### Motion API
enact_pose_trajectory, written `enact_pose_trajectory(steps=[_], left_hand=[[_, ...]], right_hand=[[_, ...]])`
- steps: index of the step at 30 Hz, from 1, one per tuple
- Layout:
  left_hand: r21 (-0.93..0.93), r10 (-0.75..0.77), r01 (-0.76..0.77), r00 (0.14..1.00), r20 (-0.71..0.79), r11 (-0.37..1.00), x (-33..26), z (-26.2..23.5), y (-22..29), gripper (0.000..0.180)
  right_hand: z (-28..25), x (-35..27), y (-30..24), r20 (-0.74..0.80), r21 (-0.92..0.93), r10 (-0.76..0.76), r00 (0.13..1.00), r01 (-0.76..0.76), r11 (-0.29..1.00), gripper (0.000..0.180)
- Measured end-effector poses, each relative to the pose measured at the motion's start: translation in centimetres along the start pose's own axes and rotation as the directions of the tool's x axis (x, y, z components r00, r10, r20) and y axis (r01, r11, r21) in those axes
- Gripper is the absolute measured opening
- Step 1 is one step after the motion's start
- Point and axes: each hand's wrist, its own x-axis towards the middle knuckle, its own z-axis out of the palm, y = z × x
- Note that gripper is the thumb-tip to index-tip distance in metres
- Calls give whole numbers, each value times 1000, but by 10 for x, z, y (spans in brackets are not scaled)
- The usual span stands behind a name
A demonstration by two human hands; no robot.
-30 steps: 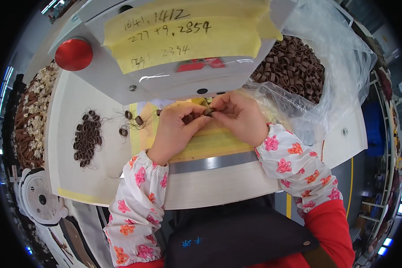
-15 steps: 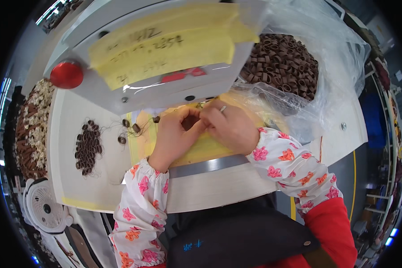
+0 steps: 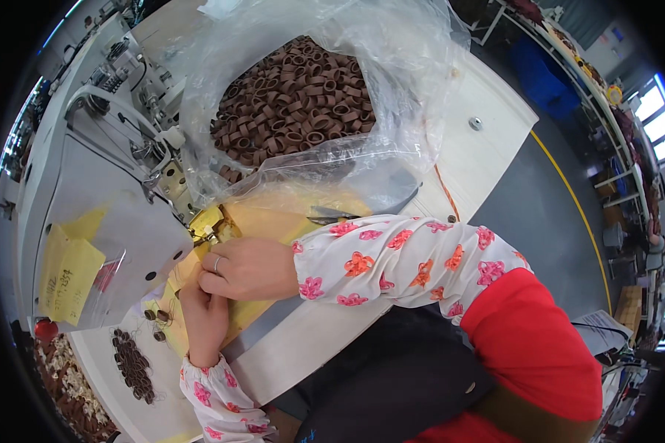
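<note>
My left hand (image 3: 203,317) and my right hand (image 3: 251,269) meet beside the needle area of a sewing machine (image 3: 114,214). The fingers of both are bent and pressed together; anything between them is hidden. A ring sits on a finger of my right hand. Under my hands lies a yellow-covered work surface (image 3: 255,314). Left of my left hand, a few loose brown bands (image 3: 159,316) with thread ends rest on it. Farther left is a cluster of brown bands (image 3: 131,365) with trailing threads. Dark-handled thread snips (image 3: 331,215) lie beyond my right wrist.
Beyond my hands, a clear plastic bag (image 3: 414,111) lies open, heaped with brown looped bands (image 3: 303,96). An orange cord (image 3: 446,192) and a bolt (image 3: 475,123) are on the white table (image 3: 488,96). A blue bin (image 3: 543,74) stands at the far right.
The view has swung right, bringing the bag to the middle and the machine to the left. My right hand now overlaps my left; the brown band glimpsed between my fingers is hidden.
</note>
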Motion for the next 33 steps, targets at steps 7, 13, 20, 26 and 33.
enact_pose_trajectory(steps=[7,13,20,26,33], left_hand=[[111,5,-1,1000,-29,994,5,-4,-2,13],[14,-3,4,993,-117,1000,9,1,7,17],[204,90,-49,977,-195,978,13,-5,-4,17],[191,-55,103,969,-241,976,23,-1,-4,23],[164,-142,185,960,-239,969,25,-3,-5,31]], right_hand=[[13,-5,6,75,312,307,949,-314,896,20],[-7,3,16,168,513,555,814,-554,656,15],[-2,12,23,166,437,594,787,-598,671,14],[-3,14,24,80,347,589,804,-576,740,12],[-2,14,26,36,298,542,839,-527,796,8]])
